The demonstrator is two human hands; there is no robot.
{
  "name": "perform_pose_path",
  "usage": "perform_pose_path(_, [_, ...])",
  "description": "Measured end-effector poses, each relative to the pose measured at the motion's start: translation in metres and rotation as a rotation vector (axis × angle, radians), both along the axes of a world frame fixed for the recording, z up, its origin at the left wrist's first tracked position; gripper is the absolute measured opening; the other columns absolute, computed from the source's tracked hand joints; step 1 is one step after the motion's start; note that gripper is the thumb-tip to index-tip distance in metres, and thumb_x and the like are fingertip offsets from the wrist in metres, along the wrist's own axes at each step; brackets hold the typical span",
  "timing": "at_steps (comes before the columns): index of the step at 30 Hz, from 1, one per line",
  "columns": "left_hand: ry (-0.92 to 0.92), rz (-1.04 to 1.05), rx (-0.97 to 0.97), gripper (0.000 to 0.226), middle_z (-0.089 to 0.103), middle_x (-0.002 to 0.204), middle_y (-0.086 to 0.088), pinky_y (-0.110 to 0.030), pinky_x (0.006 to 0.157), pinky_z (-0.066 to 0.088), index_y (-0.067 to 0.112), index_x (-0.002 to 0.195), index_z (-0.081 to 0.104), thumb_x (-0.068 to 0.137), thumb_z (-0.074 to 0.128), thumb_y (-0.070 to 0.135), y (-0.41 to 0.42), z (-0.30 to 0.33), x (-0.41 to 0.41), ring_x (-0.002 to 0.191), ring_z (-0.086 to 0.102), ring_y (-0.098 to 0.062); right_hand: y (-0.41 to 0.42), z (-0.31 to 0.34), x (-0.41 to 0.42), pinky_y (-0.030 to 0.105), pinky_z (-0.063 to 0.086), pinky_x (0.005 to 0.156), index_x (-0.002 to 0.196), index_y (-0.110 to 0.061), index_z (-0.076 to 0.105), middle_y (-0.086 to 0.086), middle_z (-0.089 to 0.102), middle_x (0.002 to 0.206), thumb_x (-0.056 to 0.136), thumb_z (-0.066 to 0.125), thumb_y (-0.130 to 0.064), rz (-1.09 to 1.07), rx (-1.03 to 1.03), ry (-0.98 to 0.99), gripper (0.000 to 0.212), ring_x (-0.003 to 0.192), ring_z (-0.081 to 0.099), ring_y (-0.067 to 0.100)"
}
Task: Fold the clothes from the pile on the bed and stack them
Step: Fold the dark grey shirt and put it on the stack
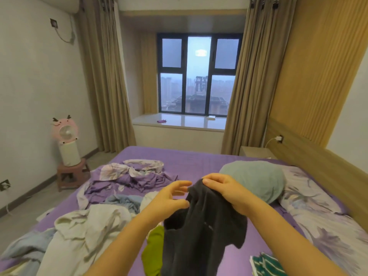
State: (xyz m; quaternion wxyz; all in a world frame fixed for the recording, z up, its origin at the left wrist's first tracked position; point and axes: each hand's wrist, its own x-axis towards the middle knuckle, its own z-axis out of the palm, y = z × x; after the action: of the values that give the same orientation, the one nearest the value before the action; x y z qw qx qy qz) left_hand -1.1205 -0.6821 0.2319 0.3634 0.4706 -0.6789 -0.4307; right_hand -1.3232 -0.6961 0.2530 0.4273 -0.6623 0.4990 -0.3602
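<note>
I hold a dark grey garment (201, 232) up over the purple bed (199, 158). My right hand (225, 190) pinches its top edge. My left hand (169, 198) hovers just left of the cloth with fingers spread, touching nothing I can see. The garment hangs down toward me. A pile of clothes lies at the left: a cream garment (85, 226), light blue cloth (123, 202) and a crumpled purple floral sheet (135, 176). A green garment (153, 251) peeks out beside the dark one. A green-and-white striped item (264, 263) lies at the bottom right.
A pale blue pillow (256, 178) and a floral pillow (310, 198) lie at the right by the wooden headboard (310, 156). A pink fan on a stool (66, 140) stands left of the bed. The window sill (183, 121) is beyond.
</note>
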Motion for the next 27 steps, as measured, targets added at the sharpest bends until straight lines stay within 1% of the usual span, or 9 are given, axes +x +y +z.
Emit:
perform_pose_path(3, [-0.172,-0.034,-0.082,0.053,0.053,0.131,0.008,-0.032,0.104,0.040,0.022,0.133,0.051,0.083,0.069,0.015,-0.004,-0.006,-0.001,0.121,0.047,-0.008,-0.001,0.022,0.005,0.011,0.050,0.064,0.087,-0.033,0.072,-0.016,0.070,0.084,0.091,0.059,-0.035,0.050,-0.096,0.033,0.013,0.080,0.065,0.000])
perform_pose_path(6, [-0.055,0.032,-0.093,0.020,0.071,0.102,-0.008,-0.042,0.092,0.051,0.006,0.106,0.067,0.086,0.065,0.010,-0.007,-0.004,-0.001,0.099,0.065,-0.018,-0.005,0.035,0.005,0.008,0.048,0.062,0.085,-0.031,0.071,-0.016,0.069,0.080,0.085,0.068,-0.034,0.082,-0.155,0.116,0.004,0.078,0.064,-0.002])
perform_pose_path(11, [0.178,-0.024,0.000,0.020,0.068,0.106,-0.012,-0.038,0.093,0.050,0.009,0.110,0.063,0.091,0.061,0.015,-0.009,0.007,0.006,0.103,0.063,-0.026,-0.007,0.036,-0.001,0.009,0.049,0.061,0.083,-0.037,0.071,-0.012,0.071,0.081,0.084,0.069,-0.034,0.151,-0.128,0.292,0.004,0.078,0.064,0.002])
perform_pose_path(13, [0.139,-0.050,-0.013,0.021,0.069,0.100,-0.008,-0.037,0.089,0.053,0.012,0.107,0.064,0.089,0.064,0.023,-0.011,0.013,0.009,0.097,0.066,-0.023,-0.007,0.034,-0.002,0.016,0.050,0.061,0.079,-0.033,0.073,-0.007,0.072,0.079,0.085,0.067,-0.039,0.091,-0.123,0.239,0.010,0.074,0.068,0.007])
perform_pose_path(16, [-0.111,-0.017,-0.110,0.020,0.069,0.094,-0.008,-0.039,0.085,0.053,0.014,0.102,0.066,0.087,0.067,0.027,-0.019,0.013,0.017,0.091,0.066,-0.023,-0.010,0.034,-0.004,0.024,0.053,0.067,0.080,-0.032,0.073,-0.004,0.073,0.079,0.085,0.065,-0.044,0.025,-0.147,0.199,0.015,0.075,0.069,0.011])
perform_pose_path(19, [-0.206,-0.020,-0.049,0.010,0.069,0.093,-0.002,-0.037,0.086,0.055,0.021,0.097,0.066,0.087,0.066,0.023,-0.020,-0.003,0.030,0.090,0.066,-0.017,-0.011,0.038,-0.006,0.019,0.053,0.063,0.084,-0.033,0.073,-0.008,0.072,0.079,0.085,0.064,-0.045,-0.021,-0.167,0.158,0.015,0.075,0.069,0.009])
perform_pose_path(21, [-0.195,-0.024,0.010,0.014,0.070,0.096,0.000,-0.036,0.088,0.055,0.020,0.101,0.067,0.087,0.066,0.021,-0.015,-0.018,0.040,0.091,0.067,-0.015,-0.013,0.040,-0.007,0.016,0.051,0.058,0.084,-0.034,0.072,-0.012,0.072,0.079,0.085,0.065,-0.044,-0.087,-0.167,0.108,0.013,0.074,0.069,0.005])
perform_pose_path(24, [-0.122,-0.027,0.069,0.022,0.071,0.098,-0.011,-0.040,0.091,0.053,0.010,0.106,0.068,0.088,0.066,0.023,-0.010,-0.035,0.054,0.095,0.067,-0.024,-0.017,0.036,-0.013,0.031,0.057,0.071,0.091,-0.024,0.074,-0.002,0.074,0.084,0.085,0.068,-0.037,-0.192,-0.120,-0.029,0.016,0.080,0.071,0.018])
perform_pose_path(27, [-0.067,0.027,0.099,0.043,0.063,0.090,-0.027,-0.039,0.078,0.047,-0.007,0.099,0.064,0.091,0.061,0.034,-0.005,-0.048,0.064,0.084,0.062,-0.031,-0.013,0.022,-0.019,0.034,0.056,0.070,0.094,-0.017,0.074,0.005,0.074,0.086,0.085,0.067,-0.034,-0.284,-0.002,-0.153,0.021,0.084,0.070,0.025])
